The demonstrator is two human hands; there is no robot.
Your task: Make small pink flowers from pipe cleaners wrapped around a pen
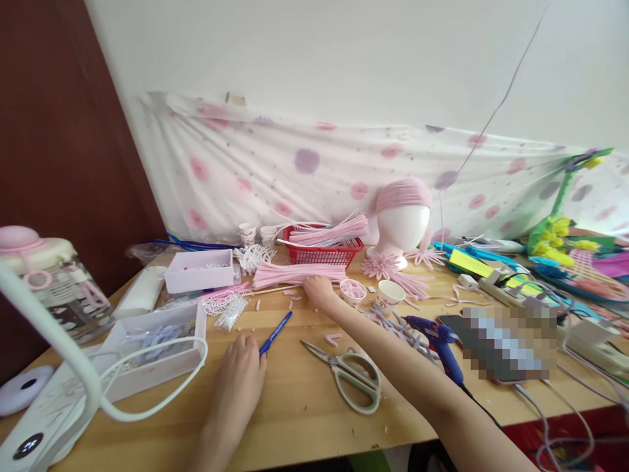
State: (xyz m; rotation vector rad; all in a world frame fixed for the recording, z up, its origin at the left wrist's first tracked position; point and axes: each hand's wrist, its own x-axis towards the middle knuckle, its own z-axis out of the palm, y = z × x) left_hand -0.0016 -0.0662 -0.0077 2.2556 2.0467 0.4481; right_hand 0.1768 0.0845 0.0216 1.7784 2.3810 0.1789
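Observation:
My left hand [240, 372] lies palm down on the wooden table, fingers loosely bent, holding nothing that I can see. Just right of its fingers is a blue pen [276, 332], its lower end close to the index finger. Stretched forward, my right hand [318, 290] is at the front edge of a bundle of pink pipe cleaners [289, 274], fingers curled down onto it; the fingertips are partly hidden. Beside that hand stands a paper cup of short pink pieces [352, 292]. Open scissors [351, 373] lie between my forearms, near a bent pink piece [333, 339].
Behind the bundle are a red basket [324, 254] of pipe cleaners and a white foam head [403, 226]. A blue glue gun [442, 344] and phone [491, 354] lie at right, among cables. Boxes [199, 272], a lamp arm [54, 334] and a bottle [63, 288] occupy the left.

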